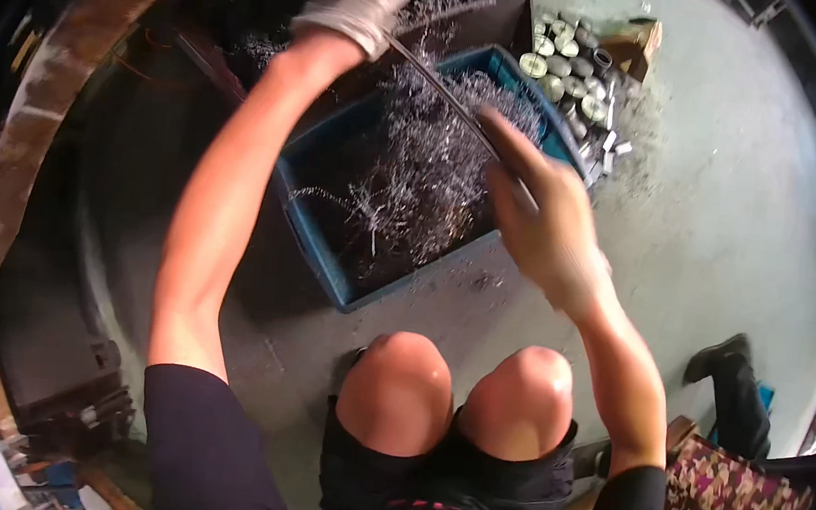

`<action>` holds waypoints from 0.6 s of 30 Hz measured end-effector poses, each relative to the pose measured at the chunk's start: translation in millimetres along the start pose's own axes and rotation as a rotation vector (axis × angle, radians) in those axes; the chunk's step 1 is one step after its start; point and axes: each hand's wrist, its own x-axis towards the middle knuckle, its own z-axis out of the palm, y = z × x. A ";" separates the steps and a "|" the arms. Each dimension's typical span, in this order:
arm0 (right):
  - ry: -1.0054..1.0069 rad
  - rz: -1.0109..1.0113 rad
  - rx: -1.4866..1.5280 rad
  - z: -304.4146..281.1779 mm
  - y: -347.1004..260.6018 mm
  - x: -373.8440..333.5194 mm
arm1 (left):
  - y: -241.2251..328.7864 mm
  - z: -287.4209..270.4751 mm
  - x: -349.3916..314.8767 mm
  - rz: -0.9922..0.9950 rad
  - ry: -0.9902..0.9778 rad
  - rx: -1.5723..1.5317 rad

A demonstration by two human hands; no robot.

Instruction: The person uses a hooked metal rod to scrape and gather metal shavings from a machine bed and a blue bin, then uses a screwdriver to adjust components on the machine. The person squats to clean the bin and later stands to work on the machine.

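Note:
My left hand (348,14), in a pale work glove, is closed at the far end of a thin metal rod (442,90). The rod slants down to the right across the crate. My right hand (550,229) grips its near end, thumb and finger along it; this hand is slightly blurred. Below the rod, a blue plastic crate (315,260) holds a tangled heap of curly metal shavings (439,158). More shavings hang over the dark metal edge near my left hand.
Several round metal discs (552,88) and small metal pieces lie on the floor right of the crate, by a wooden block (639,48). A dark metal panel (507,4) stands behind the crate. Someone's dark-clad leg (742,399) and a patterned cloth (732,504) are at the right.

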 end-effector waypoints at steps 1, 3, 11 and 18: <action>-0.060 0.147 0.085 18.3 -5.3 25.2 | -7.4 1.1 -3.9 0.004 -0.027 0.065; 0.171 -0.149 0.067 65.4 1.9 73.4 | -29.4 8.6 -5.9 -0.067 -0.107 0.156; 0.037 -0.105 0.126 102.9 -25.7 170.5 | -108.8 -1.7 11.6 -0.218 -0.034 0.212; -0.135 -0.194 0.105 58.6 16.9 98.1 | -17.7 28.8 -22.4 -0.249 -0.095 0.064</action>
